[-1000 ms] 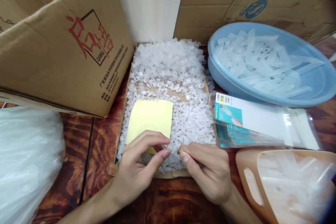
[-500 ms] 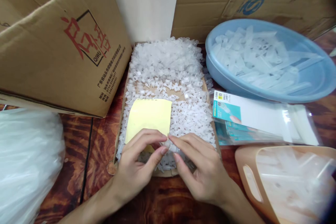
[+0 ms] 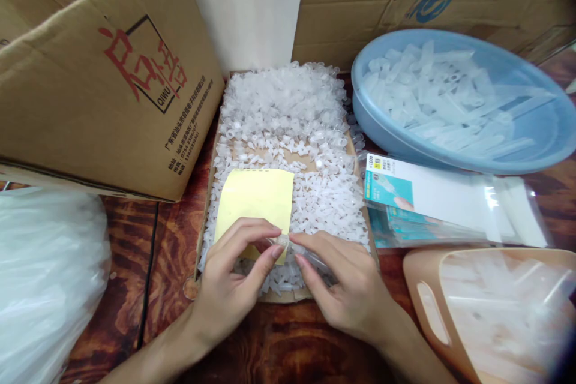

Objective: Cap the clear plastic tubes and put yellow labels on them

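My left hand (image 3: 229,270) pinches a small clear ribbed cap (image 3: 282,240) between thumb and fingertips. In my right hand (image 3: 351,291), thumb and index finger close on a translucent plastic tube (image 3: 315,259), most of which is hidden under the fingers. The cap and the tube's end meet between the two hands; whether they are joined I cannot tell. Both hands hover over the near part of a shallow cardboard tray (image 3: 297,295) full of small white plastic pieces (image 3: 330,198). Just beyond my left fingers, a yellow paper sheet (image 3: 256,198) lies on the pieces.
A blue basin (image 3: 373,126) with translucent tubes stands back right. Below it lie packaged cards in clear bags (image 3: 454,198) and a tan basket (image 3: 416,270) with clear parts. At left are a cardboard box (image 3: 90,102) and a filled plastic bag (image 3: 49,276).
My fingers have shifted slightly around the cap, which now shows its ribbed side more plainly. My right thumb has moved a little up and left. The surroundings are unchanged.
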Motion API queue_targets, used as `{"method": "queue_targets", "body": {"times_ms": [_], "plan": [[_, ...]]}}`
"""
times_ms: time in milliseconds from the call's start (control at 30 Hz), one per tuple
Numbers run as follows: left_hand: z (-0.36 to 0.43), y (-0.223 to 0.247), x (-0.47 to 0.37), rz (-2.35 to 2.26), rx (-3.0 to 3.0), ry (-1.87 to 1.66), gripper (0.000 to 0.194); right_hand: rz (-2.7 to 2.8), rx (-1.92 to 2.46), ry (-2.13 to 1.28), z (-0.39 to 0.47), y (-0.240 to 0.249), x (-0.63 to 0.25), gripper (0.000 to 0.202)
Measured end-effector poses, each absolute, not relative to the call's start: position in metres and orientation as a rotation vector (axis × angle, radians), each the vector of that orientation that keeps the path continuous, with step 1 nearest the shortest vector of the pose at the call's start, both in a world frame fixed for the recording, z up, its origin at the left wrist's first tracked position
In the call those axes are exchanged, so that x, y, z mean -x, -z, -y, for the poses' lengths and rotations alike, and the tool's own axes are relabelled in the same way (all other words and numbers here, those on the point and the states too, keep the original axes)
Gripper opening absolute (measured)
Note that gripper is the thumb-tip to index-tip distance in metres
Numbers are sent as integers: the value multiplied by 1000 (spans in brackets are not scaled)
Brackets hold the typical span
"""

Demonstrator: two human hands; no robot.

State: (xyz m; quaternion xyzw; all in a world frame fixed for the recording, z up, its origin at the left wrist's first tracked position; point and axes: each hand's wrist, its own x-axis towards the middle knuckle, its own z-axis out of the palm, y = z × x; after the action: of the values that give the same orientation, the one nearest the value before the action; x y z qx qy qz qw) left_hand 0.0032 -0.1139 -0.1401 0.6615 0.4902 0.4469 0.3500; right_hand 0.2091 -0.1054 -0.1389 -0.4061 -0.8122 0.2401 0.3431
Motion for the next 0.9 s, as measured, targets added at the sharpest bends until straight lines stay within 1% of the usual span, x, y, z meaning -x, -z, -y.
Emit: {"method": "queue_targets", "body": {"times_ms": [167, 367, 600, 667, 733, 900], "plan": [[112, 139, -4, -1273, -1721, -1146, 20, 2070, 1038, -610, 104, 141, -209, 18], [111, 140, -3, -1252, -1721, -1131, 19, 2021, 1135, -549, 107, 139, -210, 20], [116, 143, 0, -1197, -1629, -1046, 15, 1950, 954, -638, 105, 132, -209, 30], [118, 146, 0, -1190, -1585, -1036, 17, 1910, 974, -658, 104, 130, -209, 31], [119, 147, 1, -1176, -1590, -1031, 21, 1856, 1000, -734, 103, 128, -210, 27], [115, 143, -1, -1048, -1789, -1032, 33, 1657, 1135, -981, 103, 132, -213, 22]]}}
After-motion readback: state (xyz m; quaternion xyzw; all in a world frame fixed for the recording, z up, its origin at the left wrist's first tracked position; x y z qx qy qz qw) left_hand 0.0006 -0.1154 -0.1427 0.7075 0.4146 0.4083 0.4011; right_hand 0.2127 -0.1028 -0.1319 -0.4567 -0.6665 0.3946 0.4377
